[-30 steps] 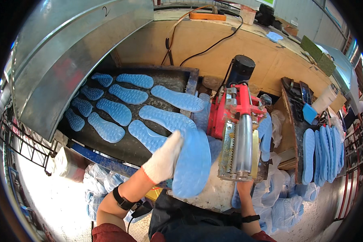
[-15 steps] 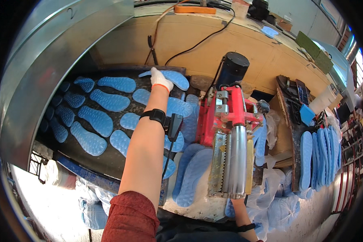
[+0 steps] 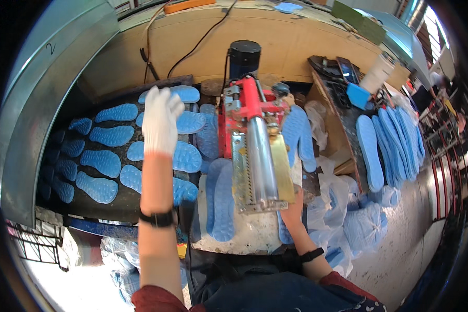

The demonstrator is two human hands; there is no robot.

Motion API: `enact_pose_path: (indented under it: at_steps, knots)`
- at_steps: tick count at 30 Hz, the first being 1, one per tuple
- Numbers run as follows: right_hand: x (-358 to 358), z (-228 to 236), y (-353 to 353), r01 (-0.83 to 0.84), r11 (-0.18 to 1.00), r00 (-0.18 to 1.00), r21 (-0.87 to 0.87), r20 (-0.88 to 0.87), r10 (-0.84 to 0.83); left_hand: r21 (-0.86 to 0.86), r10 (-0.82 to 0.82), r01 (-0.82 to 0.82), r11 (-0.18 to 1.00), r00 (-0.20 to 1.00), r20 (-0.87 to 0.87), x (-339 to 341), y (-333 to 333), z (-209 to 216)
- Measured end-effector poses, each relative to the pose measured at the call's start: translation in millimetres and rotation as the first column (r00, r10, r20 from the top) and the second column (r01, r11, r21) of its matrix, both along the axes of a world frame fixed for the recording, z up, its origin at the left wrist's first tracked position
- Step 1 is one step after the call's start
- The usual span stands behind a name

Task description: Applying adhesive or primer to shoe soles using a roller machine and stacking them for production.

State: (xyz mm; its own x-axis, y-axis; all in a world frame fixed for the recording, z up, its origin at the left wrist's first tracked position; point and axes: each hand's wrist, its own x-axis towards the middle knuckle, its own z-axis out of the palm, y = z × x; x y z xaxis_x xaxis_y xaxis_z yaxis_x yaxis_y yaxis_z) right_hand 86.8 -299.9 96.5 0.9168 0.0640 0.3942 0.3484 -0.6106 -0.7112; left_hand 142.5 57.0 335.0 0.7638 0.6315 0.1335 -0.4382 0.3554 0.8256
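Note:
In a white glove, my left hand (image 3: pixel 160 122) hovers over the far end of a dark belt, fingers spread and slightly blurred. Just beyond it lies a blue insole (image 3: pixel 186 94), partly covered by the glove. Rows of dimpled blue insoles (image 3: pixel 112 136) rest flat on the belt (image 3: pixel 104 210). My right hand (image 3: pixel 292 210) is at the near right side of a red machine with a metal roller (image 3: pixel 262 158); the machine hides its fingers. Close to that wrist, part of a blue insole (image 3: pixel 284 231) shows. Two more insoles (image 3: pixel 223 203) lie side by side left of the roller.
A sheet-metal hood (image 3: pixel 62 67) rises at the left. On the right, a dark side shelf (image 3: pixel 343 122) carries upright blue insoles (image 3: pixel 398 145), a pale bottle (image 3: pixel 378 73) and a blue box (image 3: pixel 358 95). Plastic bags of insoles (image 3: pixel 364 226) sit below. Cables hang behind the belt.
My left hand has let go of the insole at the belt's far end, and its fingers have spread. The view has swung right. My right hand stays beside the machine.

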Motion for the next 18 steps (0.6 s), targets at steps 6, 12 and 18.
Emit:
enact_pose_path:
  at_steps: [6,12,18]
  knots:
    - [-11,26,-7,0.093,0.936,0.995,-0.339,0.054,-0.08,0.07,-0.083,0.107,0.992,0.955,-0.286,-152,-111,-54]
    - [-5,56,-7,-0.014,0.99,0.855,0.144,-0.512,0.086,0.096,-0.344,0.453,0.886,0.782,-0.519,-164,-151,-114]
    - [-42,79,17,-0.338,0.857,0.596,0.389,-0.616,0.515,-0.322,-0.615,0.528,0.786,0.617,-0.491,-162,-152,-130]
